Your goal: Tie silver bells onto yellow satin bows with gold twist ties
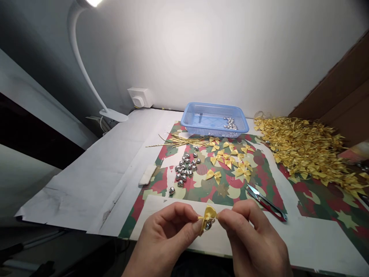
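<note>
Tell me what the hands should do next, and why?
Maybe the right hand should gently pull the thin cord snug while the left hand holds the yellow bow: the silver bell sits against the bow, and the cord reaches the right hand.

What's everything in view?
Lamp: one, white, upper left
Plug: one, white, wall
Basket: one, blue, back
Bells: many, silver, basket and table
Cords: many, gold, before basket
Small bows: many, yellow, table
Bow pile: one, yellow, right
Snips: one, red-handled, right
Pad: one, white, left
White paper: some, table
Patterned paper: some, multicoloured, table
Cardboard: some, brown, right
Pink object: one, right edge
Held bow with bell: one, yellow and silver, fingertips
Left hand: one, bare, front
Right hand: one, bare, front
</note>
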Available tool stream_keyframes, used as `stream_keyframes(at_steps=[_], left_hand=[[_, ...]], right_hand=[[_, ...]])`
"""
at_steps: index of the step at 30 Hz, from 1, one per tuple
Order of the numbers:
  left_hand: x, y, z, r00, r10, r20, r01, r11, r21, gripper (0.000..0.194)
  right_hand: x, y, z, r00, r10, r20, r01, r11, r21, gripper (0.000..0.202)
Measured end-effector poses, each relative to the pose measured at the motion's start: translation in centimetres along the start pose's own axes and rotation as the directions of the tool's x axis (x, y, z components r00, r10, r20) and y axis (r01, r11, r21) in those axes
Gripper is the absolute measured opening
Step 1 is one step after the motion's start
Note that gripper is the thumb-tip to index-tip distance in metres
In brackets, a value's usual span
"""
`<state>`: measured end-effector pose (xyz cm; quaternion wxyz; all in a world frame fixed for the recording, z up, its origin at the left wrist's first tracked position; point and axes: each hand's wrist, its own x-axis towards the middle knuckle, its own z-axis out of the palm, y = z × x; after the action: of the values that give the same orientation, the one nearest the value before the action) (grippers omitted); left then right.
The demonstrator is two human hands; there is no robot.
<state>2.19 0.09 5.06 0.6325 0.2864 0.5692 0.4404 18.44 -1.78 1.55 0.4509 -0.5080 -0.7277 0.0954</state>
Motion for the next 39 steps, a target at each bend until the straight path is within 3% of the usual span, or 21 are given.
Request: stream_keyframes(at_steps=[31, 34, 39], left_hand=[[-0.33, 0.06, 0.27, 0.992, 0.103, -0.073, -0.097, 0.991, 0.088, 0.013], [-0.41, 0.06, 0.24, 0.992, 0.109, -0.061, -0.102, 0.988, 0.114, 0.012], [-0.27, 0.01, -0.06, 0.993, 0.115, -0.002, -0.113, 0.983, 0.143, 0.01]], right_hand=[[0.0, -0.14, 0.3, 1.0, 0.001, 0.015, 0.0, 0.999, -0.046, 0.018], [-0.06, -0.05, 0.51, 0.999, 0.028, 0.03, -0.028, 1.0, 0.005, 0.017], [0.31, 0.18, 0.42, 0.981, 0.127, 0.146, -0.161, 0.953, 0.257, 0.016]])
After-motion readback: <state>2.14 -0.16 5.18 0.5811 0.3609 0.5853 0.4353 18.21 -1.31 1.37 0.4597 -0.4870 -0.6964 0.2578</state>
